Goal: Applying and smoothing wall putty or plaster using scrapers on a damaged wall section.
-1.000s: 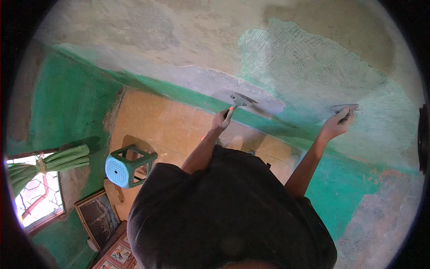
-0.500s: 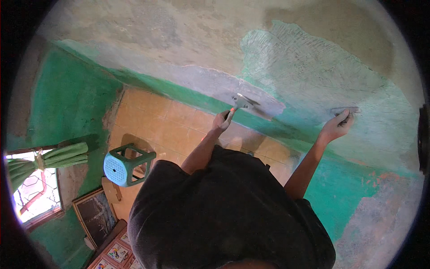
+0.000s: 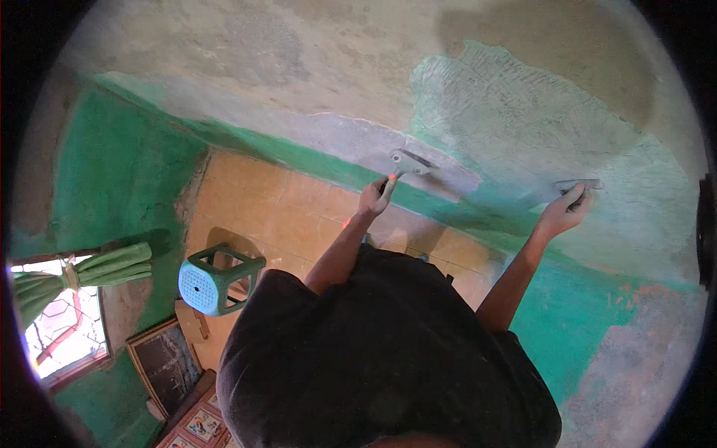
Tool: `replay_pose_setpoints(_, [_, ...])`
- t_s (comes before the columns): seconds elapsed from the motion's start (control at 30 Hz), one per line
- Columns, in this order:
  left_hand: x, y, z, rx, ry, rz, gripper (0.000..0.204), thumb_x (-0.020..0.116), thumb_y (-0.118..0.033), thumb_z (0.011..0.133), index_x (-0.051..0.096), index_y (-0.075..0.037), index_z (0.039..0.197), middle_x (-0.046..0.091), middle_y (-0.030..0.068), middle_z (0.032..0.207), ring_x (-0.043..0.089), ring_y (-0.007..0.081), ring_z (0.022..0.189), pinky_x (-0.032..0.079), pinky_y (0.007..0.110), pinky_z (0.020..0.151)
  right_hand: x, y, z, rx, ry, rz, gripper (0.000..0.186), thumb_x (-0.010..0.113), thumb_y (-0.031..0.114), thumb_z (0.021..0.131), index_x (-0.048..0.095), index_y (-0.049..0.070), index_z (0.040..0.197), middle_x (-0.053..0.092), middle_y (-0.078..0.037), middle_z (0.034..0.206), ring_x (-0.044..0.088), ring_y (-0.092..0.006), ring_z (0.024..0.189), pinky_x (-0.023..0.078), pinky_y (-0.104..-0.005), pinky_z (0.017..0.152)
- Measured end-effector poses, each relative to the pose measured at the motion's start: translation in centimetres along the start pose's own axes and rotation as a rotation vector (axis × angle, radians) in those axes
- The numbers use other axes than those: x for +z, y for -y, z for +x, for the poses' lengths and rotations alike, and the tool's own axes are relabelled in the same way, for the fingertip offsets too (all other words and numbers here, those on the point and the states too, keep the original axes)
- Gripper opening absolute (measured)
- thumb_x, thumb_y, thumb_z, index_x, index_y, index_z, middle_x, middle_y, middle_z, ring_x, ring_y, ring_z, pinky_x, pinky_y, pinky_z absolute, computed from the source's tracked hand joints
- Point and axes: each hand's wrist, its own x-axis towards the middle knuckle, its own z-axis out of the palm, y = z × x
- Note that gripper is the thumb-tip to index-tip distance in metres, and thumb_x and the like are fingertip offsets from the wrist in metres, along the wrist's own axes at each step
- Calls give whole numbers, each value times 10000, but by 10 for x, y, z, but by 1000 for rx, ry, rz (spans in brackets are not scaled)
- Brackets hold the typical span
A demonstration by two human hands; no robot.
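Note:
My left hand (image 3: pixel 377 196) is closed round the handle of a putty knife (image 3: pixel 411 162). Its wide grey blade is raised in front of the lower wall, with a dark strip along the far edge. To the right, my right hand (image 3: pixel 565 212) grips a thin, flat grey scraper (image 3: pixel 577 184) and holds it at the wall (image 3: pixel 515 104). Whether its edge touches the surface I cannot tell. The wall there is patchy, with pale grey plaster over green paint and a darker, damp-looking area higher up.
A blue-green plastic stool (image 3: pixel 200 287) stands on the orange tiled floor (image 3: pixel 261 190) to the left. Beyond it are a framed picture (image 3: pixel 166 362) leaning by the wall, a decorated wooden cabinet (image 3: pixel 200 425) and a window with a tied green curtain (image 3: pixel 112 265).
The putty knife has turned in my left hand, so its blade face shows more broadly. My right hand and its scraper have barely moved; the whole view has shifted slightly.

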Motion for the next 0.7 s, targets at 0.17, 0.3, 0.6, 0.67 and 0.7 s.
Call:
replay_pose_setpoints(0.17, [2, 22, -8, -1, -22, -78, 527, 516, -471, 957, 540, 31, 801, 416, 143, 563, 417, 167, 546, 350, 391, 514, 6, 6, -4, 78, 0, 47, 285, 557, 211, 980, 603, -68, 1009, 635, -104, 867, 578, -165, 757, 477, -305, 673])
replay_pose_setpoints(0.3, [-5, 59, -8, -148, -74, -157, 528, 528, -463, 956, 521, 35, 783, 388, 121, 583, 380, 147, 568, 345, 380, 515, 16, 31, -13, 11, 0, 33, 265, 567, 216, 978, 600, -44, 1013, 601, -58, 792, 541, -123, 700, 471, -269, 606])
replay_pose_setpoints(0.6, [-36, -25, 10, 137, 27, -147, 493, 490, -409, 989, 473, 15, 737, 340, 47, 587, 351, 101, 592, 296, 335, 506, 40, 57, -37, -79, 109, -32, 230, 540, 177, 981, 597, -46, 978, 591, -80, 772, 549, -146, 696, 450, -277, 632])
replay_pose_setpoints(0.67, [-39, -18, 11, 106, 40, -135, 484, 494, -403, 988, 476, 15, 743, 344, 46, 589, 351, 101, 593, 297, 335, 506, 43, 62, -40, -35, 127, -2, 236, 536, 180, 983, 594, -48, 982, 593, -84, 775, 547, -147, 696, 447, -276, 631])
replay_pose_setpoints(0.7, [-39, -14, 11, 78, 59, -122, 476, 497, -397, 988, 479, 14, 749, 348, 45, 591, 351, 100, 594, 297, 336, 507, 44, 64, -41, -11, 99, 15, 239, 536, 182, 984, 590, -51, 981, 592, -85, 779, 544, -148, 696, 446, -280, 633])
